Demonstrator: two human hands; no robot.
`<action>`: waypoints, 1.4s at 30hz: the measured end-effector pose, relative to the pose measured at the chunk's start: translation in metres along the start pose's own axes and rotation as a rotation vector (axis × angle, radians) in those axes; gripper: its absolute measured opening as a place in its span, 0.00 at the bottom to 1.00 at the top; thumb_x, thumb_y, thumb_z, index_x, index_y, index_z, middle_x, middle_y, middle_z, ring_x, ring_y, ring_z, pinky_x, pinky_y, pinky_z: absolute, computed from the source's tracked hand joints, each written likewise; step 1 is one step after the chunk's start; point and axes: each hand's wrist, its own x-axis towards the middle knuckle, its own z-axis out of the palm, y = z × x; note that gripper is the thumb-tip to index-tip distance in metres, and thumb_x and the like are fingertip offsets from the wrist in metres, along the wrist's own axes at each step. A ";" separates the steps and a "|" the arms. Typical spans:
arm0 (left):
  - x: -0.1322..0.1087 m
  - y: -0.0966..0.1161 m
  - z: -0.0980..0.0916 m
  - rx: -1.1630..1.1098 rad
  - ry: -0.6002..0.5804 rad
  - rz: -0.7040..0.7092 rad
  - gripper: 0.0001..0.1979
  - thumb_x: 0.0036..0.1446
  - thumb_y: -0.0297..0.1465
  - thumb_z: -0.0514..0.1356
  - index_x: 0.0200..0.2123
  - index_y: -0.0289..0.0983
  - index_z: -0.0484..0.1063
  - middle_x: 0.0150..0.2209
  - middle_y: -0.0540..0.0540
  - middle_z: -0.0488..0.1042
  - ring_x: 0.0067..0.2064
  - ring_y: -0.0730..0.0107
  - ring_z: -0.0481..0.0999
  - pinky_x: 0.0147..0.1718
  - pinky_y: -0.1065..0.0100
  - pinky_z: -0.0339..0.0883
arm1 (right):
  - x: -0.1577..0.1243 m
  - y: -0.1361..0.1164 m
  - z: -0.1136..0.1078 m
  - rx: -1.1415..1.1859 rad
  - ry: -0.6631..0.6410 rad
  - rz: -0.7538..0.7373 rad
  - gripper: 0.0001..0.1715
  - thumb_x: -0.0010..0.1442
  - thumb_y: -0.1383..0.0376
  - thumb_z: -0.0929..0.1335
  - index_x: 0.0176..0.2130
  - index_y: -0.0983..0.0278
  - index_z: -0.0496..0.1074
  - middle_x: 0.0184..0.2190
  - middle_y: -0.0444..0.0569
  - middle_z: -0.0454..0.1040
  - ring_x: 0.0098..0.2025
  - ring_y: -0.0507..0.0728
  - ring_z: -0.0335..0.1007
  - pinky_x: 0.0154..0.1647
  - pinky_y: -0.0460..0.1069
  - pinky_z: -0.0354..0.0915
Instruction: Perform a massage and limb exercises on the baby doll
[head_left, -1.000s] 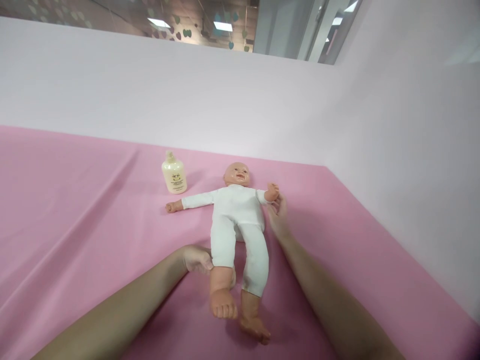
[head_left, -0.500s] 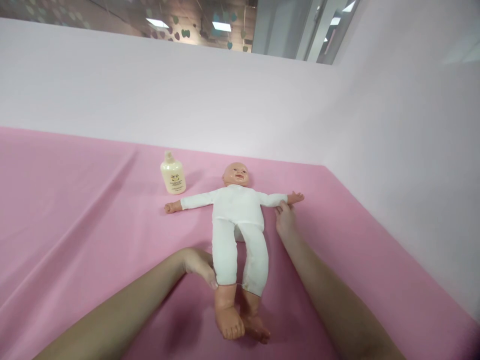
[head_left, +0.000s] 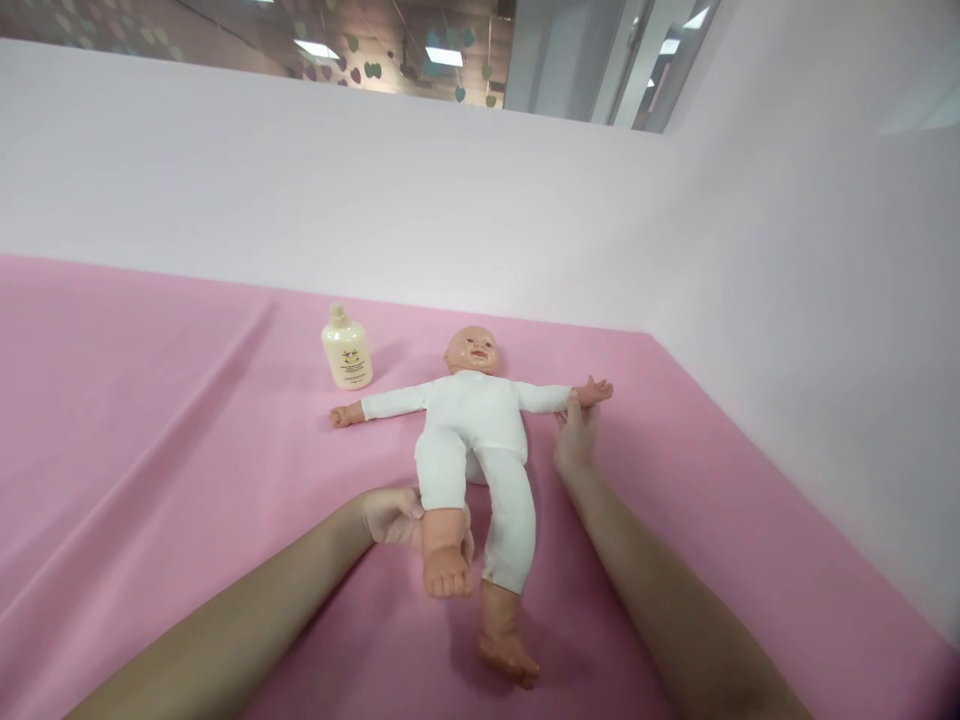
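Note:
A baby doll (head_left: 480, 410) with a white cloth body lies on its back on the pink sheet (head_left: 225, 430), arms spread and head away from me. My left hand (head_left: 397, 517) is wrapped from below round the lower leg on the left, which is raised and bent; some fingers are hidden behind it. The doll's other leg lies stretched out. My right hand (head_left: 577, 435) grips the doll's arm on the right near the wrist, with the thumb on the cuff.
A cream-coloured bottle (head_left: 347, 350) with dark print stands left of the doll's head, above its arm. White walls (head_left: 375, 190) rise behind and on the right, and a window (head_left: 420, 50) is at the top.
My left hand has lifted the doll's left-side leg, so its foot is now higher and apart from the other foot. My right hand has shifted slightly along the doll's arm towards its hand.

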 end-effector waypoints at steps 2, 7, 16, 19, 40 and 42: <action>0.003 0.002 0.000 -0.073 -0.155 -0.010 0.25 0.44 0.41 0.64 0.43 0.32 0.72 0.42 0.36 0.78 0.44 0.49 0.79 0.45 0.53 0.71 | -0.008 -0.006 0.006 -0.019 -0.081 -0.121 0.35 0.60 0.53 0.70 0.62 0.55 0.60 0.70 0.52 0.57 0.70 0.60 0.58 0.68 0.63 0.60; 0.009 0.009 0.000 -0.273 -0.324 0.089 0.26 0.49 0.43 0.58 0.46 0.31 0.69 0.38 0.40 0.77 0.37 0.54 0.80 0.42 0.52 0.72 | -0.031 -0.015 0.012 -0.227 -0.397 -0.366 0.26 0.62 0.56 0.70 0.58 0.59 0.68 0.60 0.54 0.72 0.64 0.61 0.67 0.70 0.62 0.58; 0.015 0.013 -0.004 -0.357 -0.144 0.143 0.25 0.53 0.43 0.57 0.46 0.29 0.71 0.38 0.40 0.78 0.32 0.61 0.80 0.39 0.57 0.74 | -0.037 -0.012 0.010 -0.651 -0.773 -0.899 0.22 0.69 0.63 0.64 0.61 0.56 0.70 0.55 0.50 0.77 0.63 0.61 0.68 0.67 0.62 0.65; 0.016 0.013 -0.005 -0.321 -0.054 0.167 0.25 0.53 0.42 0.57 0.45 0.28 0.72 0.37 0.38 0.78 0.30 0.60 0.79 0.34 0.59 0.73 | -0.036 -0.012 0.011 -0.707 -0.827 -0.942 0.22 0.69 0.65 0.64 0.61 0.56 0.71 0.54 0.50 0.78 0.64 0.61 0.67 0.67 0.62 0.65; 0.010 0.002 0.009 0.007 -0.393 -0.069 0.26 0.42 0.42 0.68 0.42 0.38 0.65 0.32 0.42 0.77 0.28 0.62 0.75 0.26 0.65 0.66 | 0.007 0.006 -0.005 -0.004 -0.107 -0.034 0.38 0.62 0.52 0.69 0.67 0.54 0.58 0.70 0.53 0.58 0.69 0.61 0.60 0.65 0.62 0.64; 0.010 0.004 0.010 0.072 -0.407 -0.116 0.28 0.41 0.42 0.71 0.43 0.39 0.66 0.34 0.42 0.77 0.32 0.59 0.77 0.28 0.63 0.69 | 0.014 0.014 -0.011 0.063 -0.035 0.097 0.35 0.63 0.53 0.67 0.66 0.52 0.59 0.68 0.52 0.61 0.66 0.59 0.65 0.61 0.61 0.68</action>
